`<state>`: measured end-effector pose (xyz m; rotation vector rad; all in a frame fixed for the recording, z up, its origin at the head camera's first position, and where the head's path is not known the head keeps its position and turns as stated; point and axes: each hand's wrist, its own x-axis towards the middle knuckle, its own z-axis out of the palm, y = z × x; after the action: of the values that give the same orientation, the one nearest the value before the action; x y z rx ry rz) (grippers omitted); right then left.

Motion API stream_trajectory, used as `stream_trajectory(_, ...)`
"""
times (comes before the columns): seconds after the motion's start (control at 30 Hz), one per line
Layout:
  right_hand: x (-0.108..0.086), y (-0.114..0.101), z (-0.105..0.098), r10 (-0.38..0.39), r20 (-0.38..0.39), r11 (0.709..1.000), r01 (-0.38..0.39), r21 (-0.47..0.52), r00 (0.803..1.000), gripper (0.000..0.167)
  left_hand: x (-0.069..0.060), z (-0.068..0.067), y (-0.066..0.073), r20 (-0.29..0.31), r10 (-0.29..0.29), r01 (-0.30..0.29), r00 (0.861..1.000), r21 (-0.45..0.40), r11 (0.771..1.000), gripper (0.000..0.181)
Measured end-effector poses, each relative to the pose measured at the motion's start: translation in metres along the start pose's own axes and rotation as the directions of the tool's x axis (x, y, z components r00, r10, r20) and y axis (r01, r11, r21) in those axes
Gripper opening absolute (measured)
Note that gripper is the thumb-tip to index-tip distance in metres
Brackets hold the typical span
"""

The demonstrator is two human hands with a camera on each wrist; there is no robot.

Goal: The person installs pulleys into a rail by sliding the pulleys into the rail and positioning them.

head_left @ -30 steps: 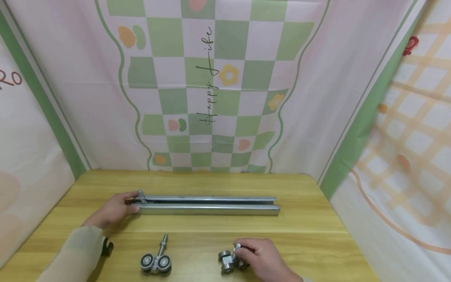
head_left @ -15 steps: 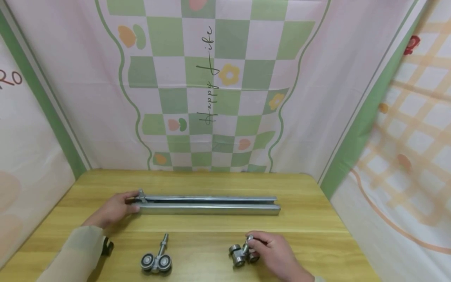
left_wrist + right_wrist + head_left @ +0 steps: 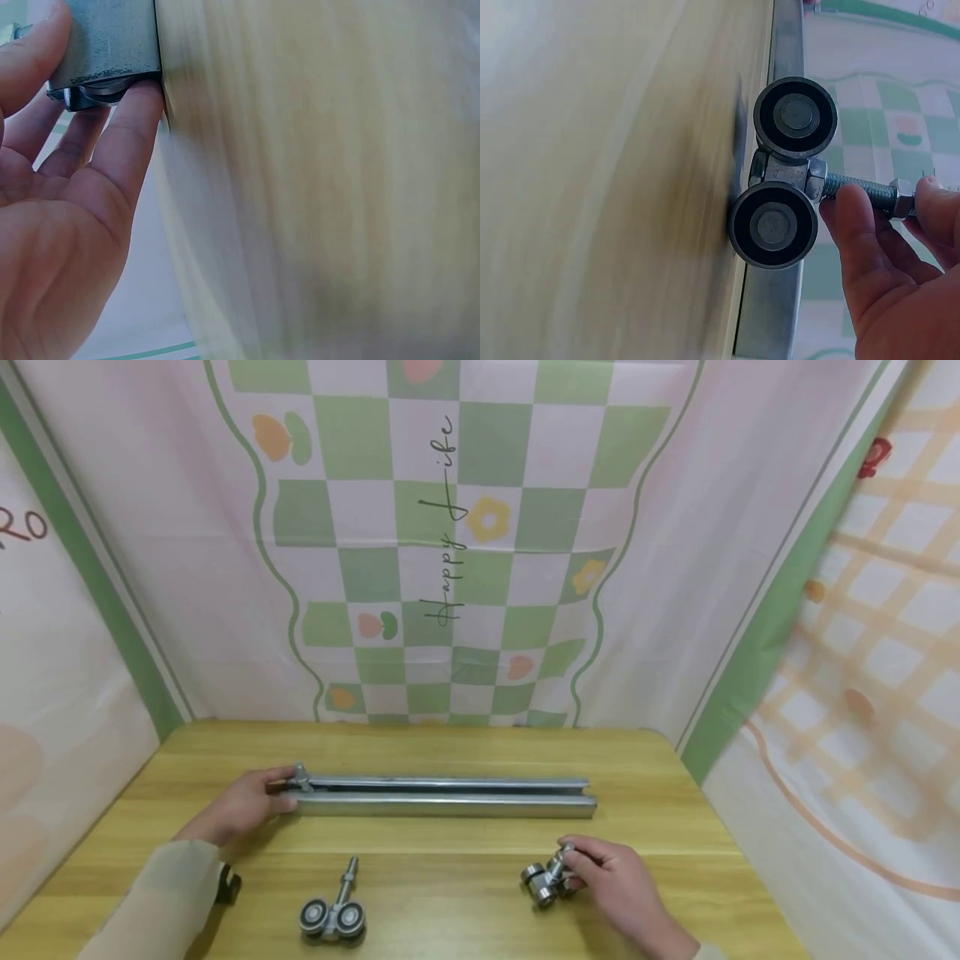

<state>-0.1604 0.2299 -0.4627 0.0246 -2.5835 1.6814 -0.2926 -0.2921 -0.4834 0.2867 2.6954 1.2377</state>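
A slotted metal rail [image 3: 450, 808] lies across the table, and my left hand [image 3: 243, 806] holds its left end between thumb and fingers. A threaded bolt [image 3: 301, 775] stands up from the slot there. In the left wrist view a rounded metal edge [image 3: 105, 88], like a wheel's, shows inside the rail's end. My right hand [image 3: 626, 893] pinches the bolt stem of a roller trolley [image 3: 542, 887] in front of the rail's right end. The right wrist view shows its dark-ringed wheels [image 3: 774, 225] and the nut on its stem. Another roller trolley [image 3: 332, 922] lies at front left, untouched.
The wooden table [image 3: 420, 868] ends at a printed curtain [image 3: 495, 443] behind the rail. More curtains hang along the left and right sides. A black band [image 3: 228, 885] sits at the left sleeve's wrist.
My right hand has moved right and away from me, carrying the roller trolley toward the rail's right end. The left hand, the rail and the other trolley have stayed in place.
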Motion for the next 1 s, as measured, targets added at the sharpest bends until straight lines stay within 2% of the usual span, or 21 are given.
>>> stream_trajectory(0.23,0.008,0.01,-0.011,0.048,-0.106,0.999,-0.047,0.018,0.993,0.023,0.001,0.001,-0.002,0.005,-0.001,0.001,1.0,-0.014,1.0,0.071)
stream_trajectory(0.73,0.018,0.021,-0.039,0.06,-0.148,0.998,-0.064,-0.028,0.987,0.03,0.0,0.0,0.0,-0.001,0.011,-0.011,1.0,-0.023,1.0,0.072)
stream_trajectory(1.0,0.027,0.032,-0.061,0.106,-0.177,0.994,-0.106,0.011,0.978,0.035,-0.001,0.001,0.001,-0.005,0.005,-0.005,1.0,-0.028,1.0,0.071)
